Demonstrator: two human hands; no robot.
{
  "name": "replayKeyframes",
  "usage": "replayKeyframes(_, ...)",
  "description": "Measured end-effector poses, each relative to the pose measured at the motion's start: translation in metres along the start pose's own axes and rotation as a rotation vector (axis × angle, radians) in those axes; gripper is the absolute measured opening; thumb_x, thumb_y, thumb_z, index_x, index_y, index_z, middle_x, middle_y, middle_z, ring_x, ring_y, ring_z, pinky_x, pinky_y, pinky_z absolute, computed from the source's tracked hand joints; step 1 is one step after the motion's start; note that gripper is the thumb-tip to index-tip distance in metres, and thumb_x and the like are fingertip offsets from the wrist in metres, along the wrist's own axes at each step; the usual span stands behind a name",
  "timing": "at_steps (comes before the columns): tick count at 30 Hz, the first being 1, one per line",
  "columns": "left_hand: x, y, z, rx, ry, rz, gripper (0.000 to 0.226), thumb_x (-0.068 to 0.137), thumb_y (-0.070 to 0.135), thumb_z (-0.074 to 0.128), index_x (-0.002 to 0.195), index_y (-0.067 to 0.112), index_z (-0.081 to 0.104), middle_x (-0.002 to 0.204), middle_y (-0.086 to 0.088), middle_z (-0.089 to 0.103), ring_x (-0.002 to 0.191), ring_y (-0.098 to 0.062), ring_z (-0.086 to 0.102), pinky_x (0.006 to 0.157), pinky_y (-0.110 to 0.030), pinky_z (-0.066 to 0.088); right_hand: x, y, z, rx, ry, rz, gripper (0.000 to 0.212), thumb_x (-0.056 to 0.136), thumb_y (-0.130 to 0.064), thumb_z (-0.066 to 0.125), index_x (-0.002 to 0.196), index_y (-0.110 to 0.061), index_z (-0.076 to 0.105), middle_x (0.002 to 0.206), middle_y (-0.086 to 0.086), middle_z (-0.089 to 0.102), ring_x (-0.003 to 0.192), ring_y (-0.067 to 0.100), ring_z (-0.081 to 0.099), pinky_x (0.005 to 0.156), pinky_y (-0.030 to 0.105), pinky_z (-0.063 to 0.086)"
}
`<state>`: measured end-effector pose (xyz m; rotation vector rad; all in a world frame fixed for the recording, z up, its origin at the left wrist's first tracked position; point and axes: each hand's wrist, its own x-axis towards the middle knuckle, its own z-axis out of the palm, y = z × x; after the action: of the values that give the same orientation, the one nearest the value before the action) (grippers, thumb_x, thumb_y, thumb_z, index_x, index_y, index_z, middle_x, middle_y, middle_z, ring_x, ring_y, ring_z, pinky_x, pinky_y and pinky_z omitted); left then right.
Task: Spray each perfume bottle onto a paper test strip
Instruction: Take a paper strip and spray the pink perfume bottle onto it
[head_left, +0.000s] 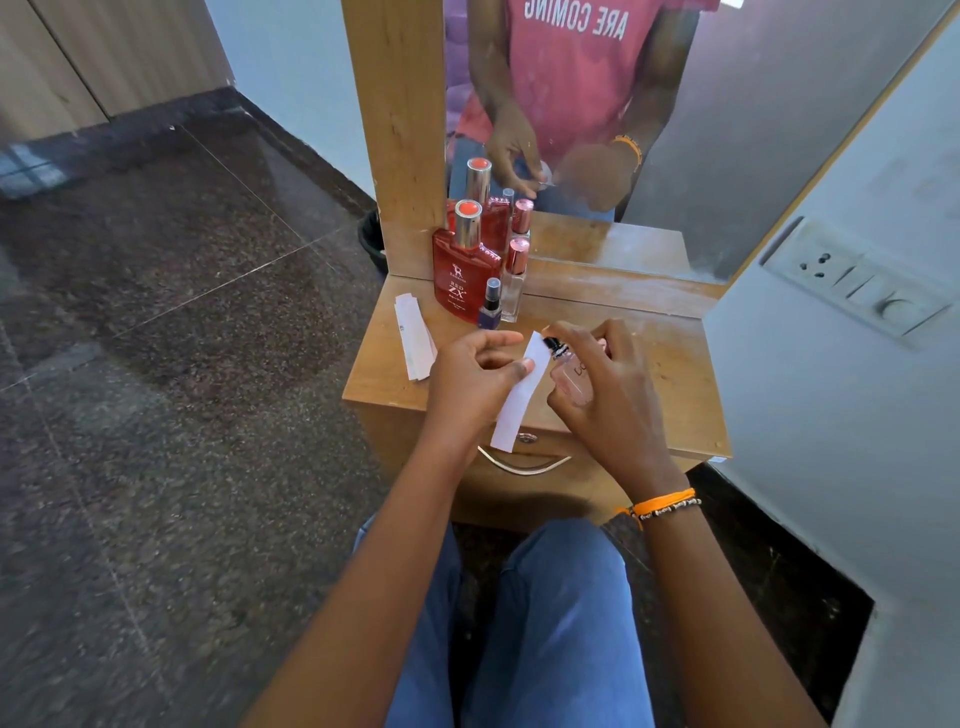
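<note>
Head view: the left hand (475, 382) pinches a white paper test strip (519, 397) between thumb and fingers, about a third down from its top end; the strip hangs slightly curved, lower end past the front edge of the wooden dresser top (670, 374), just above the metal drawer handle (522, 462). The right hand (605, 395) grips a small pinkish clear perfume bottle (569, 376), fingers curled round it, index finger on top of the black sprayer, nozzle facing the strip's upper end & almost touching it. Both hands are held above the front-middle of the top — bottle tilted, not upright.

At the back-left corner, against the mirror frame, stands a group of bottles: a big red bottle (465, 273) w/ silver neck & orange cap, a small dark-blue spray bottle (490, 306) in front of it to the right, and a slim clear bottle with a rose-gold cap (514, 283) just beside that. All three upright, close together. Along the left edge lies a stack of spare paper strips (414, 335), flat, slightly fanned, well apart from the hands.

The mirror (675, 130) at the back edge reflects the bottles, both hands and a pink shirt. Orange thread bands (665, 504) sit on the right wrist. A switch plate (852, 283) is on the wall at right.
</note>
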<state>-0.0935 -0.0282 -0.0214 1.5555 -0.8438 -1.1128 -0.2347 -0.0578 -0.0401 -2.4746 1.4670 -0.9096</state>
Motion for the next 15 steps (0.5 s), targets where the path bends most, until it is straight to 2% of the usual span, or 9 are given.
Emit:
replayKeyframes(3,0.0003,-0.0002,0.0003,0.001,-0.003,-0.001,0.03,0.082,0.011,0.07,0.111,0.016,0.064,0.092,-0.001,0.071,0.092,-0.011,0.066,0.08,-0.025,0.053,0.0007,0.0008,0.0006,-0.023,-0.002,-0.009,0.056,0.069,-0.008,0.075,0.122,-0.019,0.059,0.103,0.013,0.053,0.089,0.03,0.05,0.063,0.027,0.038)
replayKeyframes(8,0.0002,-0.0007,0.0014,0.013,-0.004,-0.001,0.033,0.081,0.011,0.07,0.113,0.014,0.063,0.082,0.002,0.069,0.089,-0.014,0.066,0.081,-0.028,0.053,0.0011,0.0041,0.0031,-0.028,0.016,-0.004,0.056,0.07,-0.009,0.075,0.123,-0.019,0.058,0.102,0.012,0.052,0.089,0.029,0.049,0.061,0.028,0.039)
replayKeyframes(12,-0.0008,-0.0012,0.0021,0.028,-0.012,-0.011,0.035,0.082,0.012,0.07,0.116,0.015,0.062,0.084,0.001,0.069,0.093,-0.016,0.066,0.084,-0.032,0.054,-0.0003,0.0042,0.0042,-0.005,0.025,0.014,0.053,0.071,-0.009,0.074,0.121,-0.018,0.059,0.102,0.011,0.052,0.09,0.028,0.049,0.062,0.028,0.039)
replayKeyframes(15,-0.0013,-0.0011,0.0024,0.031,0.0,-0.015,0.03,0.081,0.012,0.071,0.11,0.015,0.063,0.086,0.001,0.069,0.093,-0.016,0.066,0.084,-0.033,0.054,-0.0008,0.0044,0.0052,0.012,0.025,0.032,0.052,0.072,-0.009,0.072,0.121,-0.019,0.058,0.103,0.01,0.05,0.09,0.027,0.049,0.064,0.027,0.042)
